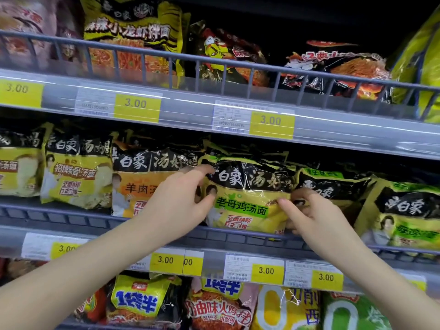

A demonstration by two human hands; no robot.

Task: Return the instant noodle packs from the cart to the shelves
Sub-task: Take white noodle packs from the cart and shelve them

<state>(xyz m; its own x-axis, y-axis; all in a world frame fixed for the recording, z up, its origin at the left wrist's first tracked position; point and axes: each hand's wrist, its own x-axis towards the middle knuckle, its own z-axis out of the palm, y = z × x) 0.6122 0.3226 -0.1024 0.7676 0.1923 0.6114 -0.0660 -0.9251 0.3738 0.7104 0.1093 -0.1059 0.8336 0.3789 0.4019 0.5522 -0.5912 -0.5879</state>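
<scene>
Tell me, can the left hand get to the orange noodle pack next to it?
Probably yes. The left hand grips the left edge of the green-label noodle pack, and the orange noodle pack stands right beside it on the same shelf, partly behind that hand. Nothing blocks it, but the fingers must let go first.

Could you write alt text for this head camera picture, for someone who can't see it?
Two bare hands, the left hand and the right hand, hold the sides of a yellow and black noodle pack on the middle shelf of a shop display. More noodle packs fill the shelves above and below, over yellow price tags reading 3.00.
</scene>
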